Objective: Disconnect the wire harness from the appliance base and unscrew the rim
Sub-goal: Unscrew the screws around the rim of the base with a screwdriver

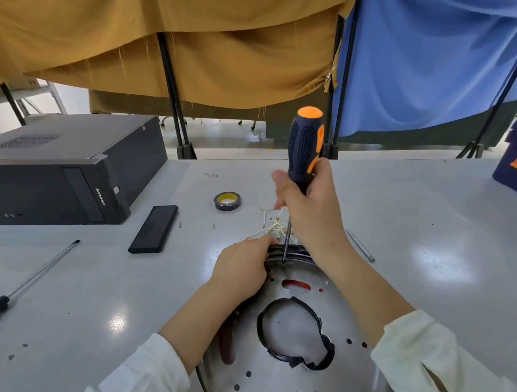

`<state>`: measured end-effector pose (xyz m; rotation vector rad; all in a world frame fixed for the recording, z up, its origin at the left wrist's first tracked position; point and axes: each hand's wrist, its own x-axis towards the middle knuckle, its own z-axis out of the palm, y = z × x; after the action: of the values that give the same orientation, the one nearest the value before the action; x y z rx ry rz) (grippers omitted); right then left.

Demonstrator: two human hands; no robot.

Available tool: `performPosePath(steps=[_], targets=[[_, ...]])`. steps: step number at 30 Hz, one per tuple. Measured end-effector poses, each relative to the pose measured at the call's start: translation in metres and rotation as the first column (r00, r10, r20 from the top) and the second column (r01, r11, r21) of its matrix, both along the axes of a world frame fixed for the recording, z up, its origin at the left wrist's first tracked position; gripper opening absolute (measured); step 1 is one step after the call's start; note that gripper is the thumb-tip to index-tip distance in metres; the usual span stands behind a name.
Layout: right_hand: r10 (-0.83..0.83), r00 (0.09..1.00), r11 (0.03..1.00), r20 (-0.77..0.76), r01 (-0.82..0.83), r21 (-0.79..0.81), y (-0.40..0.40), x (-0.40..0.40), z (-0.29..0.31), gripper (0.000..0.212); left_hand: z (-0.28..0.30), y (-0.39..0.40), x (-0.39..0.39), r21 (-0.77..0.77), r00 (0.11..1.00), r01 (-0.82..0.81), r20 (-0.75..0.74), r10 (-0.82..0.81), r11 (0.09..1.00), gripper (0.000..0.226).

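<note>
A person works at a grey counter point(400, 209), seen from a head cam looking down. The appliance base point(289, 377), a round metal pan w/ holes and a black-edged cutout, sits at the near edge, centre-right.

Right hand point(307, 207) wraps the lower part of an orange-and-black screwdriver point(304, 144), held upright so the tip lands on the rim point(290, 254) at the far side of the base; probably seated on a screw, though the screw itself is too small to make out. Left hand point(241, 270) rests on the rim just left of the shaft, fingers curled over the edge, apparently steadying the base against the turning force. The wire harness point(272, 225), thin white leads w/ small brass terminals, fans out just beyond the rim, between both hands; can't tell if it is still attached.

Around: a roll of tape point(227, 200) beyond the wires; a flat black case point(153, 229) and a dark desktop PC point(67, 167) toward the left; a second screwdriver point(28, 285) near the left edge; a metal bit point(361, 246) to the right. The loose leads crowd the shaft and could snag.
</note>
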<state>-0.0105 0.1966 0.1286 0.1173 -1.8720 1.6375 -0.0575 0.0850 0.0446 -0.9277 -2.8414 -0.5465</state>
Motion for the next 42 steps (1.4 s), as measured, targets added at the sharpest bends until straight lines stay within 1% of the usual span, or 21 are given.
performPosePath(steps=[3, 5, 7, 9, 11, 13, 15, 18, 21, 22, 24, 26, 29, 30, 34, 35, 36, 38, 39, 40, 42], targets=[[-0.072, 0.997, 0.996, -0.023, 0.071, -0.045, -0.003, 0.001, -0.002, 0.020, 0.000, 0.001, -0.002, -0.002, 1.000, -0.009, 0.002, 0.009, 1.000, 0.024], [-0.134, 0.991, 0.988, -0.008, 0.133, -0.082, -0.004, -0.001, 0.000, 0.027, 0.000, 0.002, -0.001, -0.014, 1.000, -0.013, 0.001, 0.013, 1.000, 0.023], [-0.138, 0.990, 0.981, 0.013, 0.139, -0.134, -0.006, -0.004, 0.005, 0.035, 0.000, 0.002, -0.002, -0.016, 1.000, -0.019, -0.002, 0.019, 1.000, 0.025], [-0.052, 0.998, 0.984, 0.030, 0.056, -0.169, -0.006, -0.007, 0.009, 0.040, 0.000, 0.002, -0.002, -0.020, 1.000, -0.022, -0.007, 0.022, 1.000, 0.026], [0.150, 0.987, 0.979, 0.053, -0.141, -0.147, -0.004, -0.008, 0.012, 0.045, 0.000, 0.002, 0.000, -0.023, 1.000, -0.016, -0.011, 0.016, 1.000, 0.022], [0.317, 0.944, 0.946, 0.094, -0.308, -0.097, -0.003, -0.009, 0.014, 0.044, 0.001, 0.002, 0.000, -0.027, 1.000, -0.014, -0.015, 0.014, 1.000, 0.018], [0.348, 0.932, 0.937, 0.105, -0.340, -0.080, -0.003, -0.009, 0.011, 0.043, 0.002, 0.002, 0.000, -0.024, 1.000, -0.017, -0.014, 0.017, 1.000, 0.018], [0.306, 0.949, 0.951, 0.080, -0.300, -0.079, -0.006, -0.007, 0.006, 0.033, 0.003, 0.002, 0.000, -0.029, 1.000, -0.017, -0.006, 0.017, 0.999, 0.023], [0.319, 0.946, 0.946, 0.056, -0.314, -0.080, -0.004, -0.003, 0.005, 0.017, 0.003, 0.002, 0.001, -0.029, 1.000, -0.015, -0.002, 0.015, 0.999, 0.025], [0.304, 0.951, 0.952, 0.059, -0.300, -0.064, -0.002, -0.001, 0.005, 0.017, 0.003, 0.002, 0.001, -0.030, 1.000, -0.015, -0.004, 0.015, 0.999, 0.024], [0.206, 0.976, 0.978, 0.065, -0.207, 0.015, -0.001, 0.000, 0.005, 0.024, 0.002, 0.002, 0.001, -0.025, 1.000, -0.010, -0.009, 0.009, 1.000, 0.026], [0.099, 0.994, 0.993, 0.054, -0.103, 0.060, -0.002, 0.002, 0.005, 0.023, 0.002, 0.002, 0.000, -0.021, 1.000, 0.000, -0.009, 0.000, 1.000, 0.028], [0.047, 0.999, 0.998, 0.020, -0.047, 0.028, -0.004, 0.003, 0.002, 0.014, 0.001, 0.001, -0.001, -0.029, 1.000, 0.008, -0.014, -0.009, 1.000, 0.026], [0.032, 0.999, 0.999, 0.008, -0.032, 0.011, -0.006, 0.002, 0.001, 0.016, 0.000, 0.001, -0.001, -0.030, 1.000, 0.010, -0.016, -0.010, 1.000, 0.024], [-0.059, 0.996, 0.992, -0.062, 0.052, -0.112, -0.016, 0.002, 0.001, 0.040, 0.000, 0.000, -0.001, -0.034, 0.999, 0.006, -0.039, -0.007, 0.999, 0.021], [-0.004, 0.999, 0.994, -0.049, -0.001, -0.113, -0.015, 0.001, 0.004, 0.039, 0.000, 0.000, -0.001, -0.039, 0.999, 0.007, -0.045, -0.008, 0.999, 0.021], [0.118, 0.993, 0.990, -0.007, -0.118, -0.081, -0.013, 0.000, 0.007, 0.036, 0.000, 0.001, -0.001, -0.042, 0.999, 0.009, -0.049, -0.011, 0.999, 0.021], [0.430, 0.893, 0.901, 0.135, -0.434, 0.002, -0.008, -0.002, 0.013, 0.032, 0.000, 0.000, 0.000, -0.040, 0.998, 0.013, -0.054, -0.015, 0.999, 0.023], [0.524, 0.828, 0.842, 0.197, -0.538, 0.021, -0.007, -0.003, 0.016, 0.031, 0.001, 0.001, 0.000, -0.037, 0.999, 0.009, -0.053, -0.011, 0.999, 0.023], [0.570, 0.787, 0.806, 0.236, -0.591, 0.026, -0.009, -0.003, 0.016, 0.032, 0.001, 0.000, 0.001, -0.038, 0.999, -0.001, -0.050, -0.001, 0.999, 0.021], [0.558, 0.790, 0.813, 0.254, -0.581, 0.022, -0.017, -0.003, 0.012, 0.034, 0.000, -0.001, 0.000, -0.049, 0.999, -0.018, -0.029, 0.017, 0.999, 0.021]])
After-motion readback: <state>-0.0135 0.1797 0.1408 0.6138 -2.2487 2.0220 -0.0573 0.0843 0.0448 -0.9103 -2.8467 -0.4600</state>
